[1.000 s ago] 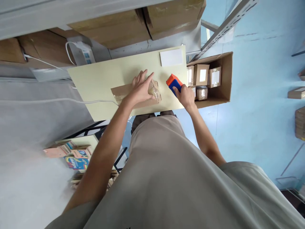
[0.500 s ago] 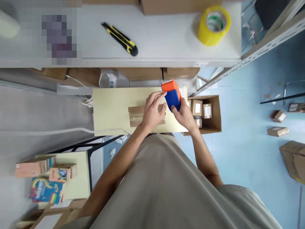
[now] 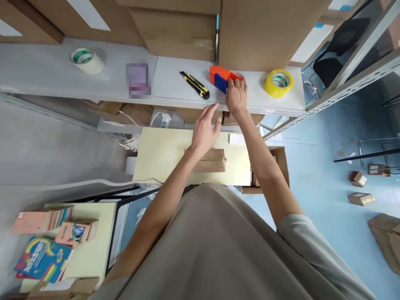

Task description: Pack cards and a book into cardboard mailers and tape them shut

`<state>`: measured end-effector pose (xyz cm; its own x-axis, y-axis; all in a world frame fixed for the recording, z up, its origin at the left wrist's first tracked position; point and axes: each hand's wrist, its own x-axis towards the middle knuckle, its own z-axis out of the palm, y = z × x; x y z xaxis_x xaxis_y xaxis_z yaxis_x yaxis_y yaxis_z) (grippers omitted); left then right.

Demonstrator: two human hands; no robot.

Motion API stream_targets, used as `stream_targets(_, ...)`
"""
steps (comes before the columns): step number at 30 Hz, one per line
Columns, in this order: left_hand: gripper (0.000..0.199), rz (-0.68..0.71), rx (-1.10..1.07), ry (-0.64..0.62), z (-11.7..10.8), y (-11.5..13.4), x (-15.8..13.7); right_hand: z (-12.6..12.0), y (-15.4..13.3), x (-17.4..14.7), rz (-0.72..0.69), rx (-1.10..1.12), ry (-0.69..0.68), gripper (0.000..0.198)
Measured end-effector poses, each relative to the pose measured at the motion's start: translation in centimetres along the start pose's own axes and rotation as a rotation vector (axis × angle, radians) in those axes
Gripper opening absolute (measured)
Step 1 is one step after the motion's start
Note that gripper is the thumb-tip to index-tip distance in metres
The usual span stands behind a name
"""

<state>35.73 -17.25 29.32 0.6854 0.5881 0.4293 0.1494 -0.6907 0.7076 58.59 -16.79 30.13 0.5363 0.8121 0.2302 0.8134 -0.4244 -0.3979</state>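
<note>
On the grey shelf, my right hand (image 3: 236, 95) is closed round an orange-and-blue plastic tool (image 3: 220, 81); its exact kind does not show. The tool's right end is partly hidden by my fingers. My left hand (image 3: 204, 130) is held over the cream table, fingers stretched out and thumb apart, with nothing in it. Below and beside that hand lies a taped brown cardboard package (image 3: 212, 161), partly covered by my wrist. To the left of the tool on the shelf is a black-and-yellow utility knife (image 3: 195, 85). A yellow tape roll (image 3: 278, 83) stands to the tool's right.
Large cardboard boxes (image 3: 175, 33) line the back of the shelf (image 3: 175, 93). A pale tape roll (image 3: 89, 62) sits further left. An open carton (image 3: 283, 166) stands right of the table (image 3: 162, 146). Books (image 3: 34, 222) lie on a lower-left table. A slanted metal post (image 3: 343, 83) rises at right.
My right hand has carried the orange-and-blue tool from over the table up and forward onto the shelf. My left hand has come away from it. The view has tilted, showing more shelf.
</note>
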Motion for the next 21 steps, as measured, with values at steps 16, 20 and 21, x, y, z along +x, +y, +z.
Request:
stream_targets(16,0.025,-0.959,0.105,-0.031,0.7,-11.2,-23.1,12.6,3.5,-34.1,0.724,0.661,-0.303,0.070)
stream_targets(20,0.021,-0.955,-0.002,0.040,0.4,-11.9,-22.9,13.5,3.4,-33.9,0.773,0.668,-0.257,0.064)
stream_targets(21,0.020,-0.945,-0.041,0.035,0.2,-12.0,-22.9,13.6,3.5,-33.9,0.778,0.682,-0.252,0.064)
